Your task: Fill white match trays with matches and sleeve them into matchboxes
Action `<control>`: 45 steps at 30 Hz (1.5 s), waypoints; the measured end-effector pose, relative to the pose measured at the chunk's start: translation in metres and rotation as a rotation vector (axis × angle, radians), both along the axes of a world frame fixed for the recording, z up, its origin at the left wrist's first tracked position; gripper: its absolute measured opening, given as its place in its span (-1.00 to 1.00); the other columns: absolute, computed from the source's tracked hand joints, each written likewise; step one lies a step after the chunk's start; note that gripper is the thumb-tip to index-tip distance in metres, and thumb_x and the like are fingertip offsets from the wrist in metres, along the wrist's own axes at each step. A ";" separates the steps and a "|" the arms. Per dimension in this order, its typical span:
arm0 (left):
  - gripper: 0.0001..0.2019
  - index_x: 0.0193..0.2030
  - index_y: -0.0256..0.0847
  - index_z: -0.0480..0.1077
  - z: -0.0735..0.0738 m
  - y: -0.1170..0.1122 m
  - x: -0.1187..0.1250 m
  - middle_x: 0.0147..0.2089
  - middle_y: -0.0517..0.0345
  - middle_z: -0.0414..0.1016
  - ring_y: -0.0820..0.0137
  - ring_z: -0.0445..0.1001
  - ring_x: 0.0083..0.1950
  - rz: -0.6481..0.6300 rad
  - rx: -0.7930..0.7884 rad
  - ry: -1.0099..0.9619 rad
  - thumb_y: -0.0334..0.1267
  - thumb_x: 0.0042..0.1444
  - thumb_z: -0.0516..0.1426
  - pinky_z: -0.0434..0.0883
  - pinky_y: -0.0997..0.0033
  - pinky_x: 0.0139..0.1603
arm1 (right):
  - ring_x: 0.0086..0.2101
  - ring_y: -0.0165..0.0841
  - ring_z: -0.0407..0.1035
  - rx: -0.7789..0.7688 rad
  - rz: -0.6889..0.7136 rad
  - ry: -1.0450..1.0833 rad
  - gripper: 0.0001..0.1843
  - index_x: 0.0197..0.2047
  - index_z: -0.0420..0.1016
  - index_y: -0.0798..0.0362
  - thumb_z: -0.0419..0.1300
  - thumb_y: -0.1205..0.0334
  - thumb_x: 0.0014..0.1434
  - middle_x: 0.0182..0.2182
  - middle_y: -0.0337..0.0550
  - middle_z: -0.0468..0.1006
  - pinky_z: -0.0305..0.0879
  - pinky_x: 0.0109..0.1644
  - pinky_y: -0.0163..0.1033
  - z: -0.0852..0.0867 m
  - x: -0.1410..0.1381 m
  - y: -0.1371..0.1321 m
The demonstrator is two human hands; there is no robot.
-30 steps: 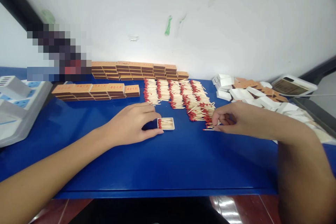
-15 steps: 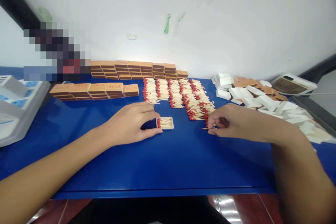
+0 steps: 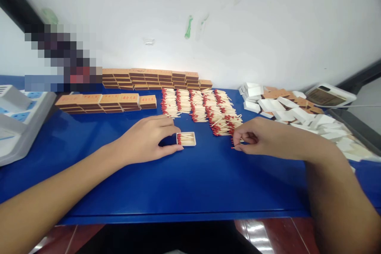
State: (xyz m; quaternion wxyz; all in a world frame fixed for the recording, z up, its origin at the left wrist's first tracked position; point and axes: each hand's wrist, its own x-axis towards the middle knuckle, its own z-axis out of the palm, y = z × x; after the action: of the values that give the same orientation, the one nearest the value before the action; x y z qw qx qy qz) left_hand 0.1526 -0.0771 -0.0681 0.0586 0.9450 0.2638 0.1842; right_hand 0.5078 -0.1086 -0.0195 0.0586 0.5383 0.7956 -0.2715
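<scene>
My left hand [image 3: 149, 139] rests on the blue table [image 3: 190, 190] and pinches the left end of a small open matchbox tray [image 3: 186, 139] that holds a few red-tipped matches. My right hand [image 3: 262, 139] lies to the right of the tray, its fingers curled and pinched on a few matches at the near edge of the pile of loose matches [image 3: 205, 109]. The matches lie in rows with red heads pointing left.
Closed tan matchboxes stand stacked in a near row [image 3: 107, 102] and a far row [image 3: 154, 78] against the white wall. White empty trays and tan sleeves [image 3: 294, 111] are heaped at the right. A white power strip [image 3: 18, 119] lies at the left edge. A white device [image 3: 330, 96] sits at the far right.
My right hand has drawn slightly left and toward me from the pile, with matches pinched in its fingers. The left hand and the tray have stayed in place.
</scene>
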 end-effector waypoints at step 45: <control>-0.67 0.04 -0.24 0.59 -0.001 0.000 0.000 -0.15 0.07 0.60 0.27 0.57 -0.12 -0.007 0.024 -0.007 -0.02 0.38 0.23 0.45 0.27 -0.09 | -0.52 -0.41 0.26 0.148 -0.021 -0.132 -0.92 -0.42 0.51 -0.02 0.27 0.32 0.11 -0.51 -0.26 0.49 0.07 -0.46 -0.26 -0.004 -0.004 -0.006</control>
State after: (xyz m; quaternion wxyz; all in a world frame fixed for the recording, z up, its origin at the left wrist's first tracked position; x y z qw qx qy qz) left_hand 0.1529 -0.0767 -0.0688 0.0490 0.9459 0.2580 0.1906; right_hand 0.5038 -0.1149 -0.0231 0.0680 0.5662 0.8023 -0.1764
